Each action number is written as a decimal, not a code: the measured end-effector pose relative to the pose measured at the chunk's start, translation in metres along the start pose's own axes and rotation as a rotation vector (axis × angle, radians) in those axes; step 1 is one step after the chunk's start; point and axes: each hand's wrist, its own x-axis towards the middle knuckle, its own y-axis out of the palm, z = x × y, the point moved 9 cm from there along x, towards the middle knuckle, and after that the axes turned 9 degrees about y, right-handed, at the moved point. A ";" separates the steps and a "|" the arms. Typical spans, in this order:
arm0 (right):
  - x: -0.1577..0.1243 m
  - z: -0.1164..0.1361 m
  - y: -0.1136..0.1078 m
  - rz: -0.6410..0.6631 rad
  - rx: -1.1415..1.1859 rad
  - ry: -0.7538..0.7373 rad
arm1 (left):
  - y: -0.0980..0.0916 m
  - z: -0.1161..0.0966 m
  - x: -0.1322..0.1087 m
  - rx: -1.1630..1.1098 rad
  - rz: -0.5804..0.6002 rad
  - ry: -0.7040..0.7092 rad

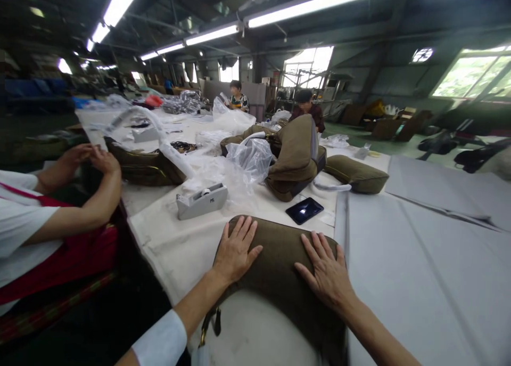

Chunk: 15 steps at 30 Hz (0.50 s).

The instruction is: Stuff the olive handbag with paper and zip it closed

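Observation:
An olive-brown fabric bag [275,249] lies on the white-covered table [163,249] right in front of me. My left hand [236,251] rests flat on its left part, fingers spread. On its right part lies my right hand [325,270], also flat with the fingers apart. A dark strap end with a gold-coloured clip [204,331] hangs at the bag's lower left. Just beyond the bag is a black phone [304,211]. A grey tape dispenser [203,201] stands to the left of the phone.
More olive bags [293,153] and clear plastic wrapping [249,158] lie further back. Another bag with a wrapped handle [149,166] is at the left, beside a co-worker's hands [93,158]. Grey sheets [427,265] cover the right side. Two people sit at the far end.

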 end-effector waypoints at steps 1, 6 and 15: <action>0.005 0.001 -0.002 0.046 -0.001 0.020 | 0.000 0.004 0.005 -0.039 0.032 -0.017; 0.028 0.051 -0.030 0.024 0.004 -0.081 | -0.033 0.013 0.025 -0.073 -0.107 -0.086; 0.074 0.059 0.019 0.066 0.238 -0.078 | 0.026 0.043 0.037 -0.463 -0.143 -0.241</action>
